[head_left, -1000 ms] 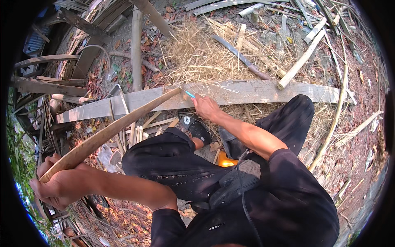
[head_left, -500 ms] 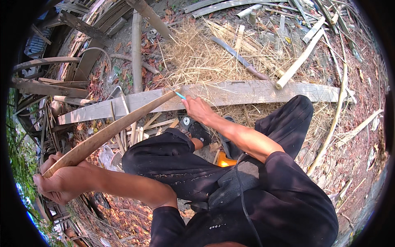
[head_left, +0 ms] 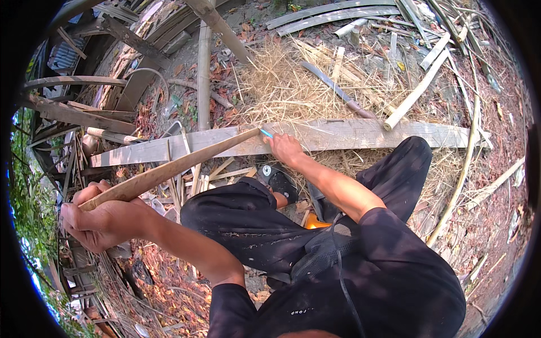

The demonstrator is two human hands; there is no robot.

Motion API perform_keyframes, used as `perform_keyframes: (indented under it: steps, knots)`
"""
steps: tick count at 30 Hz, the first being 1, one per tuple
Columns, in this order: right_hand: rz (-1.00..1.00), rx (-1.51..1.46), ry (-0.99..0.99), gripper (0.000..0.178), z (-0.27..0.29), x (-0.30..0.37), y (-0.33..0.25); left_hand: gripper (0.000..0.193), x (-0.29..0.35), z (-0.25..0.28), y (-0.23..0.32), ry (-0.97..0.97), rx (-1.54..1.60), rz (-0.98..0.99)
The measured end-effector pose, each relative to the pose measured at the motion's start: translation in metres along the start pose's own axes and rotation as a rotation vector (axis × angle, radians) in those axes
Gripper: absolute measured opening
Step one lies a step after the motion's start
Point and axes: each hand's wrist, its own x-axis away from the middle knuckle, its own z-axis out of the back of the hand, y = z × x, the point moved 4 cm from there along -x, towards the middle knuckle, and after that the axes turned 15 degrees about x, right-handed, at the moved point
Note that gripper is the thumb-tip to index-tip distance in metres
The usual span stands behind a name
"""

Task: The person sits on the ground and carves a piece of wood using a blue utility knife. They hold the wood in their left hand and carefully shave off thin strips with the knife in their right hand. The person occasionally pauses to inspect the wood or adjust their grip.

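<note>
My left hand [head_left: 110, 222] is closed round the near end of a long, thin strip of wood [head_left: 180, 167]. The strip slants up to the right, and its far end meets the grey plank [head_left: 360, 133] lying across the ground. At that far end my right hand [head_left: 286, 150] is closed on a thin, light-blue pen-like tool [head_left: 265, 133]. The tool's tip points at the strip's end; whether it touches cannot be made out. Beyond the plank lies a long-bladed machete [head_left: 329, 83] with a brown handle, on dry straw shavings [head_left: 265, 90].
A pale bamboo piece [head_left: 417, 90] rests with its end on the plank. Long curved slats [head_left: 338, 17] lie at the back, and posts and scrap wood [head_left: 129, 42] stand at the left. My bent legs [head_left: 236, 222] are just this side of the plank.
The whole view has shifted slightly, so the scene sits a little to the right and lower. My left hand has come up a little with the strip; both hands keep their holds.
</note>
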Motion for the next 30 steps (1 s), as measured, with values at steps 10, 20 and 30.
perform_keyframes:
  steps: [10,20,30]
  knots:
    - [0.095,0.081,0.178,0.050,-0.007,-0.006,-0.003,0.031,-0.001,0.003,0.003,-0.022,0.038,0.044]
    - [0.079,-0.711,0.108,0.036,0.114,0.048,-0.039,0.028,0.001,0.007,0.003,-0.071,0.069,0.051]
    - [0.570,-0.404,0.592,0.021,0.183,0.171,-0.102,0.031,0.026,0.005,0.039,-0.030,0.112,-0.006]
